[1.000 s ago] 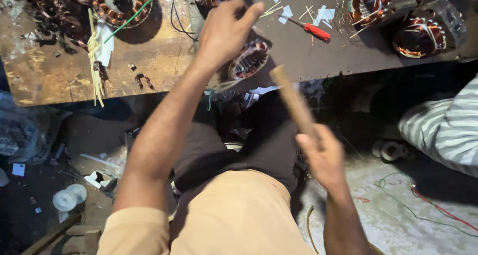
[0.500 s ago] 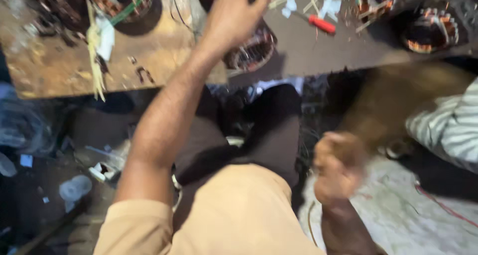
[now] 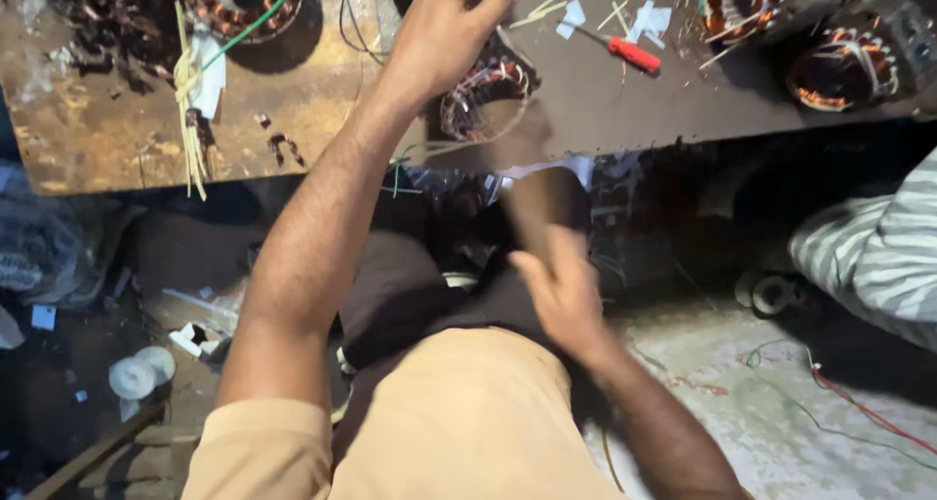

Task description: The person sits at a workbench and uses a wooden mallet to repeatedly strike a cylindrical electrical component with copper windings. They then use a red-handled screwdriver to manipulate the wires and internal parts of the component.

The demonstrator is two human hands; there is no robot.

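Head view, looking down at the lap and the worktop (image 3: 117, 139) edge along the top of the frame. Left hand (image 3: 444, 32), upper centre, is pressed onto the copper-wound stator (image 3: 483, 95) sitting at the worktop's near edge; its grip is curled over the top of the windings, holding the stator down, fingertips partly out of frame. Right hand (image 3: 556, 290), centre frame, is closed round a wooden stick (image 3: 527, 193), which is heavily motion-blurred and points up toward the stator.

Change: a second ago the stick was raised, sharp and angled away right of the stator; half a second ago it had swung out low and right; now it has come back in and its blurred tip sits just at the stator's lower edge. Judging from that, this is a striking swing at or near contact, tamping the windings; cannot tell if it is actually touching.

Left hand has barely shifted. Red-handled screwdriver (image 3: 632, 53) lies untouched upper right, other stators (image 3: 839, 71) far right. Another person's striped sleeve (image 3: 878, 256) at right edge.
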